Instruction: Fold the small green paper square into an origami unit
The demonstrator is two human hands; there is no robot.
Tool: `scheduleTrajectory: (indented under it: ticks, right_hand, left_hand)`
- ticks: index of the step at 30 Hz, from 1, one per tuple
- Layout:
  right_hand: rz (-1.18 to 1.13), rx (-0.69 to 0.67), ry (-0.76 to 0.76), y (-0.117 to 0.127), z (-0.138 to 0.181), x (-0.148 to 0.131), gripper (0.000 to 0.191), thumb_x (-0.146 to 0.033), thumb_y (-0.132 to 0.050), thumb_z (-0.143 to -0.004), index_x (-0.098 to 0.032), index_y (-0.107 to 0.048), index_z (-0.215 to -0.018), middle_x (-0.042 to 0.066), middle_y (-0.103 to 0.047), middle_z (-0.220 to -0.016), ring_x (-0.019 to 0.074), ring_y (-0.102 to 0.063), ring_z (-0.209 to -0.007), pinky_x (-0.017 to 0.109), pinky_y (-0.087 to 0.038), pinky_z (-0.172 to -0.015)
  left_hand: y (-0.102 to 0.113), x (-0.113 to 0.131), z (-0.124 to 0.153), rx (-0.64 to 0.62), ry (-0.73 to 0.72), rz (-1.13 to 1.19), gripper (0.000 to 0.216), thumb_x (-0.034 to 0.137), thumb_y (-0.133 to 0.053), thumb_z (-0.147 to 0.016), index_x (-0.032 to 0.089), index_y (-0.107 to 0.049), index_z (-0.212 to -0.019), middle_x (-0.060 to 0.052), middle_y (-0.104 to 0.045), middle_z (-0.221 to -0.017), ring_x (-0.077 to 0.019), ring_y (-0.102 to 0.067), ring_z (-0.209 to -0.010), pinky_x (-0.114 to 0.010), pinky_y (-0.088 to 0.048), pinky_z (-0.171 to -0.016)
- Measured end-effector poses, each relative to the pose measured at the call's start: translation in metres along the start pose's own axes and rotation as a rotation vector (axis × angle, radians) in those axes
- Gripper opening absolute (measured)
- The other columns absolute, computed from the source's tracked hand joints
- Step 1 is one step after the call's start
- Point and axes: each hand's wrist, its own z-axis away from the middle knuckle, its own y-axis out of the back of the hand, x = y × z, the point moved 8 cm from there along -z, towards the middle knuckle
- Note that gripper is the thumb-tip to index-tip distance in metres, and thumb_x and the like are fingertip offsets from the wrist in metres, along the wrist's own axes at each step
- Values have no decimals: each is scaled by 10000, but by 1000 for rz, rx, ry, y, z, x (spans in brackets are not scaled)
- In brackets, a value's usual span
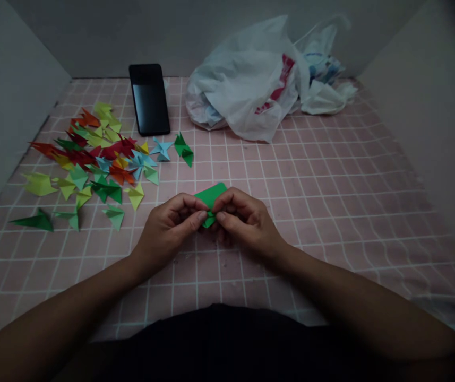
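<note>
A small green paper piece (211, 195) lies between both hands over the pink checked table (331, 185). My left hand (169, 228) pinches its near left edge with thumb and fingers closed. My right hand (243, 218) pinches the same piece from the right, fingers curled over it. The lower part of the paper is hidden behind my fingertips. Both hands rest low, near the table surface at centre.
Several folded paper shapes (92, 159) in red, green, yellow and blue lie scattered at the left. A black phone (149, 99) leans at the back. White plastic bags (259, 79) sit at the back right. Grey walls (8, 106) enclose three sides.
</note>
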Motion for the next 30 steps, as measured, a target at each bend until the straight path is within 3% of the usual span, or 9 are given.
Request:
scheduleTrajectory:
  ticks: [6, 20, 30]
  right_hand:
    - [-23, -32, -4, -2, -1, 2, 95, -222, -632, -891, -212, -539, -907, -55, -604, -645, 74, -548, -454, 185, -437, -424]
    - [-124, -53, -24, -3, 0, 4, 120, -256, -665, -891, -207, -561, -923, -33, -640, -682, 82, -576, -493, 191, -495, -451]
    - [33, -47, 28, -4, 1, -4, 85, -185, -626, -882, -214, -547, -889, -41, -604, -649, 85, -554, -490, 196, -453, -438]
  left_hand:
    - [2, 2, 2, 7, -46, -121, 45, 219, -689, -857, 179, -669, -861, 1, -694, -748, -118, -650, -654, -216, -524, -606]
    - [-1, 10, 5, -15, -102, 30, 91, 170, -676, -874, 202, -601, -914, 36, -686, -689, -105, -671, -613, -192, -540, -582]
    - [0, 6, 3, -35, -72, -36, 85, 213, -683, -862, 196, -633, -929, 13, -678, -716, -117, -645, -624, -206, -513, -563]
